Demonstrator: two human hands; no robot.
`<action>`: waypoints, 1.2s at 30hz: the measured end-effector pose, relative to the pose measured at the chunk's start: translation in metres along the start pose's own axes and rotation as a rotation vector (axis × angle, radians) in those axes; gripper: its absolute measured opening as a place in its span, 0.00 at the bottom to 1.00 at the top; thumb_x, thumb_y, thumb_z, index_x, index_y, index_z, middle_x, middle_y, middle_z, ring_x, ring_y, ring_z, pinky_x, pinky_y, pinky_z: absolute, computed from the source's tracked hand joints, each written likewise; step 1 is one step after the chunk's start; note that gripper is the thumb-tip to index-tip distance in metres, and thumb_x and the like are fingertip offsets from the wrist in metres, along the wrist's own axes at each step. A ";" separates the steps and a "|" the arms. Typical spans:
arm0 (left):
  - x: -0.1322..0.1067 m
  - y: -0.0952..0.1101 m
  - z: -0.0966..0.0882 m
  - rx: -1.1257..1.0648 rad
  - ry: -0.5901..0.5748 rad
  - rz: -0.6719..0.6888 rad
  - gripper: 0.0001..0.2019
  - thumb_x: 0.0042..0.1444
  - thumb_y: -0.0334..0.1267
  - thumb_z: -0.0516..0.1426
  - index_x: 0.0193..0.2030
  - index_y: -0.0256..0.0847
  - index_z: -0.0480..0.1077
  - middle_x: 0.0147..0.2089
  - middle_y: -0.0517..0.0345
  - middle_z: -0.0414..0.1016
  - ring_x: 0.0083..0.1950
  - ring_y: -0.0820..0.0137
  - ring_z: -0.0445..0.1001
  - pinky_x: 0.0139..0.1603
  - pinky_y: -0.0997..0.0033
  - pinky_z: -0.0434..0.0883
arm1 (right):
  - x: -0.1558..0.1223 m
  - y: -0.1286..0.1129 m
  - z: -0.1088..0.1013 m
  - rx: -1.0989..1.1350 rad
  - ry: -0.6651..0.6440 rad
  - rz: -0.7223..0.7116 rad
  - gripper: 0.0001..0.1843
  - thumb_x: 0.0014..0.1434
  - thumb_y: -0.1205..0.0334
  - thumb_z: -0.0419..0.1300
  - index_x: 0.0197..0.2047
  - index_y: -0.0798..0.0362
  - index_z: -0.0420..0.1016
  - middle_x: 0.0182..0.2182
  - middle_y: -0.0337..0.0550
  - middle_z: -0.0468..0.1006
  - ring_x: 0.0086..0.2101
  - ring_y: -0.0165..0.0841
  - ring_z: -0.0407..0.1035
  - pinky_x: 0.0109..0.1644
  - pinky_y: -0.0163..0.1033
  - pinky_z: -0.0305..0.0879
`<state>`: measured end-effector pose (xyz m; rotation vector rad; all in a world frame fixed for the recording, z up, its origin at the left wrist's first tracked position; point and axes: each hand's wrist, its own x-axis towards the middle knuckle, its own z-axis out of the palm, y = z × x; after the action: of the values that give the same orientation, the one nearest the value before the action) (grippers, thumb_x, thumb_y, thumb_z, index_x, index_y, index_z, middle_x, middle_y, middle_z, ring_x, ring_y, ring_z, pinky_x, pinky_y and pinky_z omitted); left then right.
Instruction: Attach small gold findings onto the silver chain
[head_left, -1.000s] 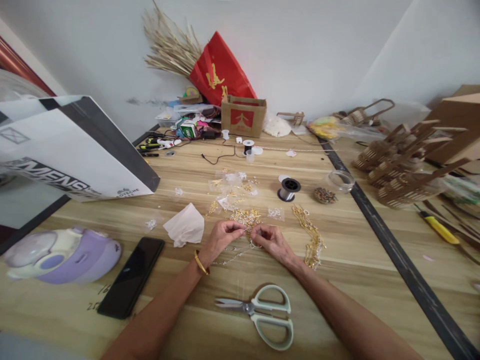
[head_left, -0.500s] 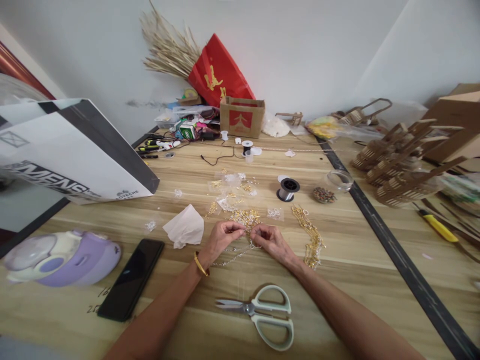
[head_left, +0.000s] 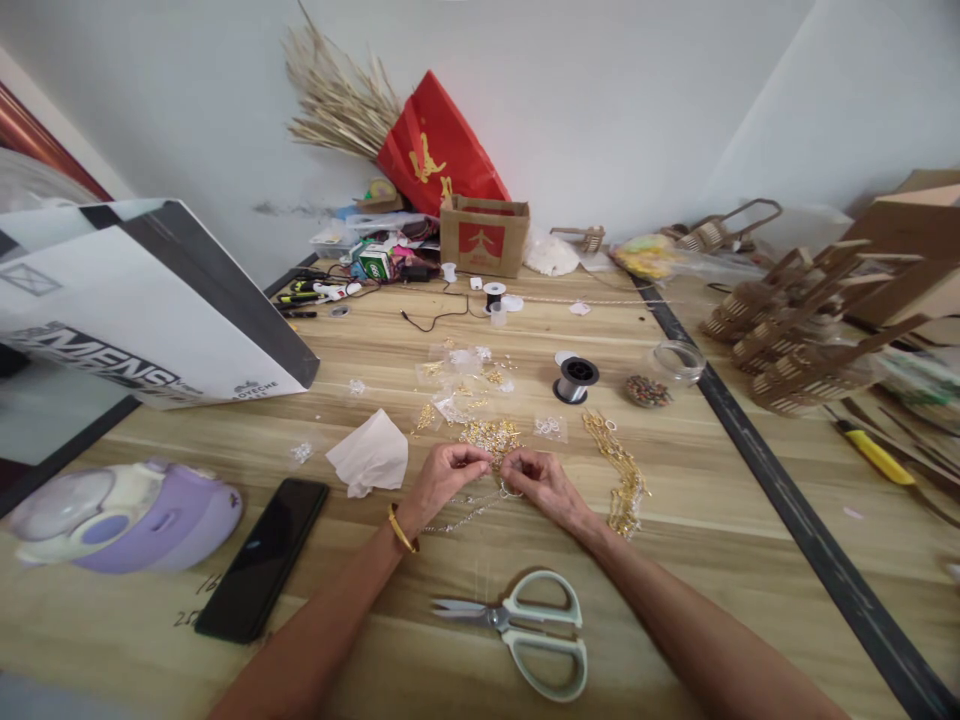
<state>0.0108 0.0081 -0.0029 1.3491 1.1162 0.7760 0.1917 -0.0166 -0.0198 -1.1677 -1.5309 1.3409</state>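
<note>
Overhead, cluttered wooden table (head_left: 675,560) against white wall (head_left: 615,110).

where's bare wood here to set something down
Bare wood lies between the gold chains and the black strip, and mostly between the white bag and the tissue. Crowded beyond the left hand and right hand, around the gold findings.

Scissors (head_left: 501,618) before chain (head_left: 459,518) (phone (head_left: 262,558) further left).
</note>
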 end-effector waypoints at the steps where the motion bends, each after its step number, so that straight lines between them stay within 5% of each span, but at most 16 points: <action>1: 0.000 0.000 0.000 0.006 -0.002 0.002 0.08 0.45 0.33 0.61 0.34 0.34 0.77 0.29 0.55 0.78 0.30 0.73 0.72 0.32 0.76 0.67 | 0.000 0.001 0.000 0.000 -0.001 -0.001 0.12 0.54 0.54 0.58 0.28 0.56 0.70 0.18 0.34 0.63 0.20 0.25 0.54 0.24 0.31 0.50; 36: 0.003 -0.007 -0.002 0.052 -0.092 0.000 0.08 0.44 0.33 0.60 0.33 0.34 0.77 0.29 0.56 0.78 0.29 0.73 0.71 0.32 0.75 0.66 | 0.001 0.002 0.001 0.005 0.014 -0.003 0.16 0.54 0.51 0.59 0.29 0.57 0.71 0.18 0.33 0.61 0.20 0.25 0.53 0.23 0.32 0.49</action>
<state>0.0086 0.0107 -0.0099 1.4138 1.0705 0.6821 0.1913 -0.0162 -0.0214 -1.1691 -1.5172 1.3314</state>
